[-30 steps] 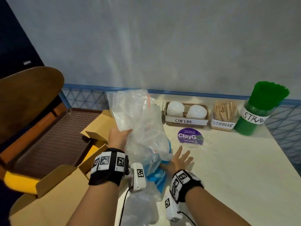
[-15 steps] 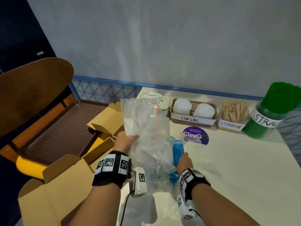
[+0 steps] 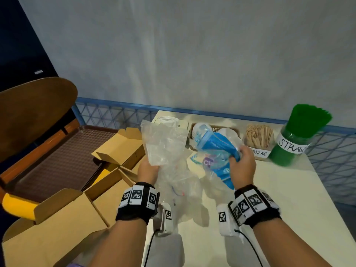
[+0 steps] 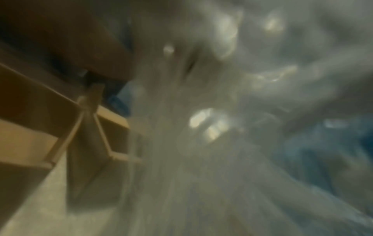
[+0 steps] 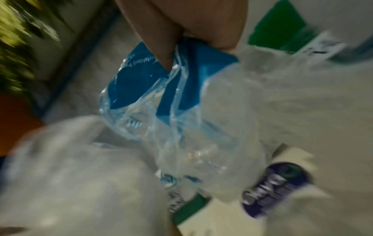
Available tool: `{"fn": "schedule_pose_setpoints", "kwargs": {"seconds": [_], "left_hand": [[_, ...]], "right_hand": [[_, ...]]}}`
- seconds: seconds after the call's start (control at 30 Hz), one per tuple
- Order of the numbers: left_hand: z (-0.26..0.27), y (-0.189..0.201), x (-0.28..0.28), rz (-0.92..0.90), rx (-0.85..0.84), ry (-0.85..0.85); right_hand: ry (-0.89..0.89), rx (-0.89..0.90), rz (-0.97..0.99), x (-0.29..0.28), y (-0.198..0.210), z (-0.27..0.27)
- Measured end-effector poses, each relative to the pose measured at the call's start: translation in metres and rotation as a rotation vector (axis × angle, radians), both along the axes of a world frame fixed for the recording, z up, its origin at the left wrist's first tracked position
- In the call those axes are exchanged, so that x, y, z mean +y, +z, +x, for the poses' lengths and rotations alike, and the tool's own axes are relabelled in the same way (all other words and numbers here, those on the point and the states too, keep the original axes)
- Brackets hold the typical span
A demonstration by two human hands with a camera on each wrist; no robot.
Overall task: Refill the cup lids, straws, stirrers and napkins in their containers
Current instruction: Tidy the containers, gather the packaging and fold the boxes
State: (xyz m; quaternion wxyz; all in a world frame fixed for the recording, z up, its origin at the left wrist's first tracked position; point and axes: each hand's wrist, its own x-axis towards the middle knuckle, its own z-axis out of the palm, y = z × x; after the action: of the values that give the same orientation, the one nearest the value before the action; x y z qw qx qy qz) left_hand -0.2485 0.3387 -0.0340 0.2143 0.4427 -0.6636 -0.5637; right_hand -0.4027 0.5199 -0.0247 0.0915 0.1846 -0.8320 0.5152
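My left hand (image 3: 148, 169) grips a bunch of clear plastic bags (image 3: 163, 147) held upright over the table's left edge. To its right, my right hand (image 3: 240, 160) grips a blue-and-clear plastic wrapper (image 3: 215, 149), lifted above the table; the right wrist view shows the fingers (image 5: 161, 47) pinching that wrapper (image 5: 145, 76). Behind the wrapper sits the cup lids basket (image 3: 215, 130), mostly hidden. The stirrers box (image 3: 259, 139) holds wooden sticks, and the green straws jar (image 3: 296, 137) stands at the far right. The left wrist view is blurred plastic (image 4: 222, 111).
Open cardboard boxes (image 3: 63, 224) sit at the left, beside the white table (image 3: 289, 209). A brown chair (image 3: 34, 112) stands behind them. A purple round sticker (image 5: 278, 180) lies on the table under the wrapper. A blue mesh rail (image 3: 115, 114) runs along the wall.
My right hand went from lying open on the table to gripping the blue wrapper and lifting it up and right, away from the clear bags. The left hand still holds the bags.
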Motion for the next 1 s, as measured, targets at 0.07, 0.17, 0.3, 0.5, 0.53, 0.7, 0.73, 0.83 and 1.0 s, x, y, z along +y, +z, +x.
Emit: {"fn": "schedule_pose_setpoints", "kwargs": {"seconds": [0.07,0.17,0.3,0.5,0.53,0.7,0.73,0.83,1.0], "left_hand": [[-0.008,0.003,0.011,-0.071,-0.045,-0.03],[-0.017,0.003,0.023,-0.061,-0.032,-0.067],[-0.021,0.018,0.036,0.194,0.121,-0.041],[-0.006,0.037,0.04,0.442,0.335,-0.242],[-0.005,0.036,0.036,0.421,0.334,-0.213],[-0.002,0.015,0.015,0.317,0.135,0.131],[0.0,0.012,0.013,0.313,0.132,0.183],[0.008,0.009,0.005,0.309,0.15,0.333],[0.037,0.035,-0.038,0.148,0.233,0.502]], "right_hand": [[0.076,0.147,-0.086,-0.014,0.026,0.018],[0.303,0.206,-0.032,-0.034,0.034,0.049],[0.525,0.146,0.227,-0.055,0.006,0.062],[0.704,0.097,0.475,-0.066,0.0,0.061],[0.754,0.087,0.475,-0.067,0.001,0.063],[0.905,-0.152,0.347,-0.074,0.006,0.078],[0.917,-0.181,0.33,-0.077,0.007,0.081],[0.941,-0.188,0.218,-0.086,0.009,0.092],[0.429,0.074,-0.26,-0.083,-0.018,0.096]]}}
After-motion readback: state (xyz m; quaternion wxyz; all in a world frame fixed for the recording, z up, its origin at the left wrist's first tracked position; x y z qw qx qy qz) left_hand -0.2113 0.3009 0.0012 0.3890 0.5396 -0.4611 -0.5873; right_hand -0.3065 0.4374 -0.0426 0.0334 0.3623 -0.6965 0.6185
